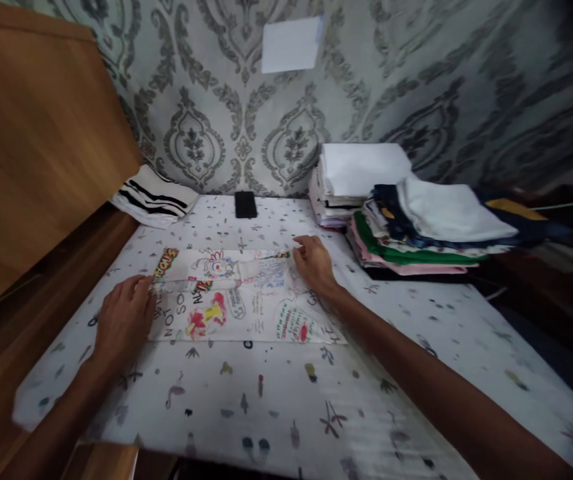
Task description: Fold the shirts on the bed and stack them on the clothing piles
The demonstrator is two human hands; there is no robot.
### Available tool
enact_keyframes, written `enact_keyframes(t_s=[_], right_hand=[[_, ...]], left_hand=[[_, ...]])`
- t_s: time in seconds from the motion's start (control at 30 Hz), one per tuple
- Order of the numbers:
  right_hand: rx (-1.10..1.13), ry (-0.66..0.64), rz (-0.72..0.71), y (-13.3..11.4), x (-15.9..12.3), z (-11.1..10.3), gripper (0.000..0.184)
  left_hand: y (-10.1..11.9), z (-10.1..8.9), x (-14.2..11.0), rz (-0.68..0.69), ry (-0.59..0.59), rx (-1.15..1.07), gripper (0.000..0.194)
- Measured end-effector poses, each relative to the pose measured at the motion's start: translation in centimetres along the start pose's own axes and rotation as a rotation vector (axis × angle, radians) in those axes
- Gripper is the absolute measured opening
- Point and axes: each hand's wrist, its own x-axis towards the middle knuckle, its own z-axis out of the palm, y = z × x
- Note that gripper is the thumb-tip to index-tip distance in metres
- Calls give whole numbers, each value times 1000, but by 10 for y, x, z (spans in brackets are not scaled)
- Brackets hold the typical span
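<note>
As both hands [125, 317] [315, 265] curl, they touch cloth [226, 300].

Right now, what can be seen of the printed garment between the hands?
The garment looks like thin white fabric, folded into a long flat strip lying crosswise on the patterned sheet. It carries black, red, green and blue lettering and doodles, plus a red-and-yellow figure. The left hand touches its left end; the right hand is at its upper right corner.

Phone [245, 205] lies behind the flat printed cloth [236, 313].
</note>
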Motion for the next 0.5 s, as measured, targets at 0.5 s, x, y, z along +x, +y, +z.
enact_keyframes(t_s=[0.5], right_hand=[[3, -130, 183, -10, -153, -87, 11]], left_hand=[[146, 21, 80, 601, -215, -536, 39]])
